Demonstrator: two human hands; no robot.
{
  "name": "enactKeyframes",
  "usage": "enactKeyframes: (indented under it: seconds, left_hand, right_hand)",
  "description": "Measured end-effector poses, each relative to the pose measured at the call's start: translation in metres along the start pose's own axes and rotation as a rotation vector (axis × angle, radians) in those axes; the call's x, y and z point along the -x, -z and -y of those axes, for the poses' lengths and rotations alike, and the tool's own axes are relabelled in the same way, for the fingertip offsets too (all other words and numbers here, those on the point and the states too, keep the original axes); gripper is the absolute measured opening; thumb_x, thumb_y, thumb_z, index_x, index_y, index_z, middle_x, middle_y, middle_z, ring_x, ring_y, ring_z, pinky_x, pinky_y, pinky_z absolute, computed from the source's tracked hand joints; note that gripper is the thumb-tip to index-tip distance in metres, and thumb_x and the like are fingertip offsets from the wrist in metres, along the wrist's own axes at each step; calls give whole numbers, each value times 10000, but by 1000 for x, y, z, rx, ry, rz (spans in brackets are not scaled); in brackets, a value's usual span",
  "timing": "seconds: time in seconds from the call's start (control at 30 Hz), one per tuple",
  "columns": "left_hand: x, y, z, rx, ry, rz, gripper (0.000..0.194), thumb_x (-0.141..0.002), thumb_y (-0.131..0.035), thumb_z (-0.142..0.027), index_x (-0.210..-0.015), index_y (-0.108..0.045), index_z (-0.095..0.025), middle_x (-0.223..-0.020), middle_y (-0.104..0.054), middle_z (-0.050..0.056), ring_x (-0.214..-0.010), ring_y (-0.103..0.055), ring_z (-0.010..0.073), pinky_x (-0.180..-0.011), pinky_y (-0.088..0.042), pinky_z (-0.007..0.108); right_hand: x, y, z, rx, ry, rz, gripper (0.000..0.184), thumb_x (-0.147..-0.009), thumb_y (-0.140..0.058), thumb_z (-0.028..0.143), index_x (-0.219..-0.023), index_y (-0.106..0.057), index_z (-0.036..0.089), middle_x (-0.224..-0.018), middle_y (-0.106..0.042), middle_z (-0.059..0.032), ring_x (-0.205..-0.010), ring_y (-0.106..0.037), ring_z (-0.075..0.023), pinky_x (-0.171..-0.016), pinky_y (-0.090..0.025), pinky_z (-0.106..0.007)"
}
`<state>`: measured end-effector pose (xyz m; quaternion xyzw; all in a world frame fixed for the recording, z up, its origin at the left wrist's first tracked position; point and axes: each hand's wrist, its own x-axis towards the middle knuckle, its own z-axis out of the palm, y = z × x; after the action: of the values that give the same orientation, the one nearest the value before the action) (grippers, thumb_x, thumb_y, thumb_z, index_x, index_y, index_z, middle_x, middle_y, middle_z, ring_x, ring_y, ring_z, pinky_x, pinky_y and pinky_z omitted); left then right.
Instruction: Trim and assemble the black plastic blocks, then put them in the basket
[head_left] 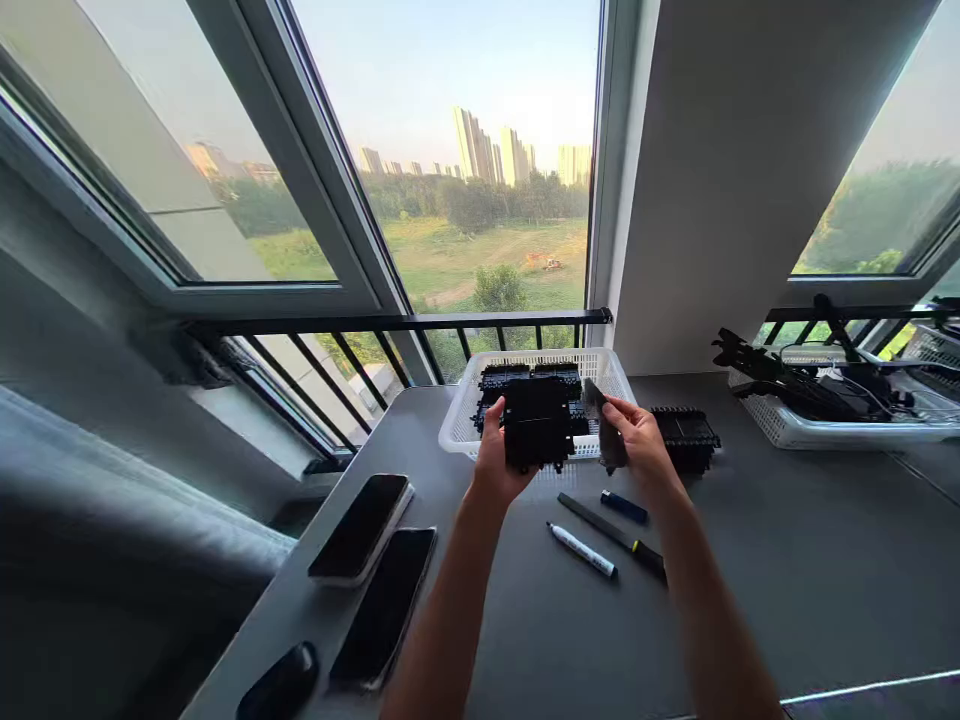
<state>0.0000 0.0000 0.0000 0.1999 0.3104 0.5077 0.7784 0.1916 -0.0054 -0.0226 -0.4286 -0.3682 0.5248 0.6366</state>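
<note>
My left hand [499,462] is closed on a black rectangular plastic part [536,422] with small notches along its edges, held up in front of a white plastic basket [459,428]. Just to its right, my right hand [637,440] grips a thin dark grey plate-like piece [612,445], tilted on edge. The two pieces are close together; whether they touch I cannot tell. Inside the basket lie several similar black parts [495,378], partly hidden behind what I hold. More black notched parts [686,438] are stacked on the table, to the right of my right hand.
On the grey table [510,620] lie a white marker [582,550], a dark knife-like tool [600,522] and a small navy object [624,506]. Two phones [363,528] and a black mouse [279,682] are at left. Another basket [810,432] holds black cables at right.
</note>
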Motion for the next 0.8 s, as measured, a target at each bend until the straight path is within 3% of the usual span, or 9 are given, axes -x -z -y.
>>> enactKeyframes:
  seconds: [0.13,0.3,0.5,0.6,0.8]
  left_hand:
    - [-2,-4,7,-17,7,58,519,-905,-438,-526,-1067,-690,-102,-768,-746,94,-659,-701,221,-627,-575,308]
    - [-2,-9,10,-30,12,70,551,-925,-395,-527,-1145,-668,-102,-835,-758,103,-744,-721,233,-732,-585,334]
    - [-1,-10,10,-16,0,113,558,-933,-382,-518,-1192,-650,-103,-905,-761,111,-822,-725,240,-815,-573,350]
    - [0,-9,12,-23,-1,138,560,-925,-404,-519,-1207,-642,-97,-929,-760,116,-840,-724,243,-838,-566,350]
    - [-1,-12,16,-6,-29,106,530,-935,-400,-488,-1210,-640,-104,-900,-762,103,-809,-723,228,-805,-568,326]
  right_hand:
    - [0,-11,-6,115,192,17,457,-756,-707,485,-1081,-727,165,-870,-725,-46,-759,-636,-156,-699,-517,-286]
    - [7,-17,-6,500,469,64,396,-911,-538,387,-1234,-663,195,-1087,-672,-88,-959,-626,-192,-816,-510,-318]
    - [17,-19,-1,882,694,33,419,-971,-413,285,-1352,-572,217,-958,-612,-61,-862,-601,-163,-819,-503,-298]
    - [19,-20,0,981,738,38,455,-985,-371,271,-1415,-504,202,-942,-583,-63,-845,-595,-167,-811,-511,-297]
    - [23,-22,2,1237,664,147,529,-993,-298,236,-1519,-319,182,-989,-575,-75,-840,-602,-188,-799,-527,-318]
